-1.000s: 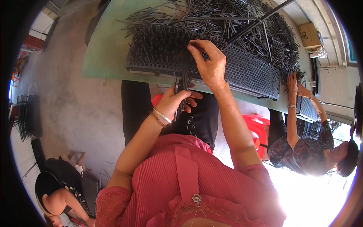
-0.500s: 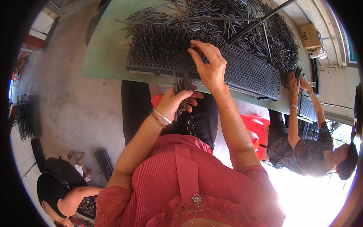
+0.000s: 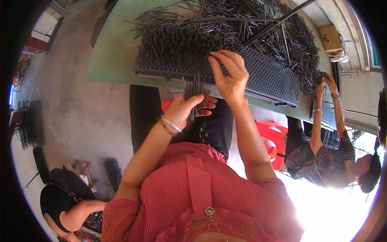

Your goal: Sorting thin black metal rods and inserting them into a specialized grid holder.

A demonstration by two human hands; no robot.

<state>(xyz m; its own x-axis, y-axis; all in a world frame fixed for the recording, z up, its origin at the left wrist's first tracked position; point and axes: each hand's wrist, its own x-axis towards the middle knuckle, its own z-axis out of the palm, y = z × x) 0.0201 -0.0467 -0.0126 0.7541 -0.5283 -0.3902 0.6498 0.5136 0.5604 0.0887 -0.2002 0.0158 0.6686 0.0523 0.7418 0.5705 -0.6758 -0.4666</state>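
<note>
A bundle of thin dark sticks (image 3: 194, 89) stands upright in my left hand (image 3: 186, 108), its fingers wrapped around the lower part just in front of the table edge. Over the middle of a long black perforated block (image 3: 271, 76), my right hand (image 3: 232, 77) has thumb and forefinger pinched together. Whatever is between those fingertips is too small and dark to make out. Many upright sticks (image 3: 167, 46) fill the holes in the block's left part, up to my right fingertips. To the right of that hand the holes show bare.
A large heap of loose dark sticks (image 3: 258, 30) covers the green tabletop (image 3: 107, 60) behind the block, with a dark metal bar (image 3: 266, 30) crossing above it. At the right, a co-worker's hands (image 3: 325, 85) work at another block. A red stool (image 3: 274, 135) stands below.
My right hand has moved slightly right and nearer to me along the block. My left hand stays around the bundle. The co-worker's hands have shifted right.
</note>
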